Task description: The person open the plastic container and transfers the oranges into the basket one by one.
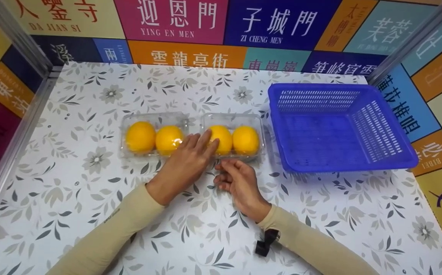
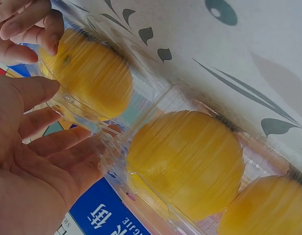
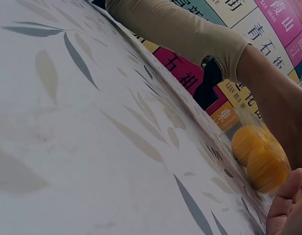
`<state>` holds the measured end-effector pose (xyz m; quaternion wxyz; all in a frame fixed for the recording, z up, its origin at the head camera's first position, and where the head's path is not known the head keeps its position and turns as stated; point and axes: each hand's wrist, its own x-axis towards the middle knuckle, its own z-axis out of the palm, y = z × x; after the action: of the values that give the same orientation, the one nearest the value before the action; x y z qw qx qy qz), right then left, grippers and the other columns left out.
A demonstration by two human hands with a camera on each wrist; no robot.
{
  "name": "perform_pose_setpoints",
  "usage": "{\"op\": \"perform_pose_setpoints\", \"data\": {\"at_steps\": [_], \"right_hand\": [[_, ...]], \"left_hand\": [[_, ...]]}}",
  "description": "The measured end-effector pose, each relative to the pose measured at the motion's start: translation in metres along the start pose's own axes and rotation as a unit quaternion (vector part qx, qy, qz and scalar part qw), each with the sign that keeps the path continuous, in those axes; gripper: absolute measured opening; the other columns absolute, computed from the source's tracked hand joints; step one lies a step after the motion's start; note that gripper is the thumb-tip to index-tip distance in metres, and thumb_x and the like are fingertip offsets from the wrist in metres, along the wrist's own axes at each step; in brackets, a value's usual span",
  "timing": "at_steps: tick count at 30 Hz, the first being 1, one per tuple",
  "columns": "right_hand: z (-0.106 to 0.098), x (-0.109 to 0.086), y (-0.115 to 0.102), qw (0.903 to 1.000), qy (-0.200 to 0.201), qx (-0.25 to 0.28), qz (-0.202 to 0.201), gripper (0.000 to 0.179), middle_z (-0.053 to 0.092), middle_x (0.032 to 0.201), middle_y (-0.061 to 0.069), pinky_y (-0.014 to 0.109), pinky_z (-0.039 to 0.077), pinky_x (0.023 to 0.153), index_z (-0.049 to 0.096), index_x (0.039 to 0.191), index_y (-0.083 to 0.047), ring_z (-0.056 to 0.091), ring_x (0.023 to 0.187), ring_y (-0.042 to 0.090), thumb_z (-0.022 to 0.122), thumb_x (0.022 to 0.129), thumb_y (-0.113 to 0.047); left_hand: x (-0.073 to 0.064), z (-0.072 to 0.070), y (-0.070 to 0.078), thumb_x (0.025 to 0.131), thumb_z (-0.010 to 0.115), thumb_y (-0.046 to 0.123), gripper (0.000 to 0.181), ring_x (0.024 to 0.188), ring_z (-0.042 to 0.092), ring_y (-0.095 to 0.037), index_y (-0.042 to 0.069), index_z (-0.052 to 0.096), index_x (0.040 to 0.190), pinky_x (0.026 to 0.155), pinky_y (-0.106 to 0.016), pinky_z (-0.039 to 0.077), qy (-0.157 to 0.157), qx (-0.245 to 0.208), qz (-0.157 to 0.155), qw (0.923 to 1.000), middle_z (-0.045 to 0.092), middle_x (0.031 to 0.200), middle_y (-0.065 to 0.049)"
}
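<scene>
Two clear plastic clamshell boxes stand side by side, a left box and a right box. Each contains two yellow-orange oranges, such as this one at the far left and another at the far right. My left hand lies across the boxes' neighbouring ends, fingers extended onto the right box. Just in front of that box is my right hand, its fingers loosely bent and nothing visible in them. Seen from the left wrist, the right hand's fingers overlap the box beside an orange.
A blue-purple plastic basket with slotted walls stands right of the boxes. The table has a leaf-patterned white cover. Colourful lettered panels rise along the back and sides. A black strap hangs at the right wrist.
</scene>
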<state>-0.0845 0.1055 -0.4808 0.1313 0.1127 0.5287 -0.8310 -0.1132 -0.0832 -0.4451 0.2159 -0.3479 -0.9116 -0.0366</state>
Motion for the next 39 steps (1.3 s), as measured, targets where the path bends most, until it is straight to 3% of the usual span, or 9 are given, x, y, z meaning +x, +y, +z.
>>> {"op": "perform_pose_setpoints", "data": {"at_steps": [21,39], "right_hand": [[0.013,0.005,0.01,0.9999,-0.004,0.009,-0.008,0.012,0.075,0.099,0.015,0.024,0.058,0.057,0.066,0.111,0.004,0.069,0.065,0.017,0.059,0.112,-0.005],[0.017,0.007,0.012,0.9996,-0.009,0.008,-0.024,0.018,0.075,0.095,0.015,0.025,0.058,0.058,0.069,0.11,0.005,0.068,0.065,0.018,0.058,0.114,-0.009]], "left_hand": [[0.0,0.001,0.0,0.101,0.073,-0.005,0.045,0.121,0.068,-0.046,-0.002,0.064,0.145,0.109,-0.055,0.058,0.004,-0.01,0.007,0.9999,0.06,0.151,-0.03],[-0.001,0.0,-0.005,0.103,0.07,-0.006,0.043,0.12,0.065,-0.045,-0.002,0.062,0.146,0.111,-0.053,0.056,0.01,-0.018,0.026,0.9994,0.06,0.151,-0.03]]}}
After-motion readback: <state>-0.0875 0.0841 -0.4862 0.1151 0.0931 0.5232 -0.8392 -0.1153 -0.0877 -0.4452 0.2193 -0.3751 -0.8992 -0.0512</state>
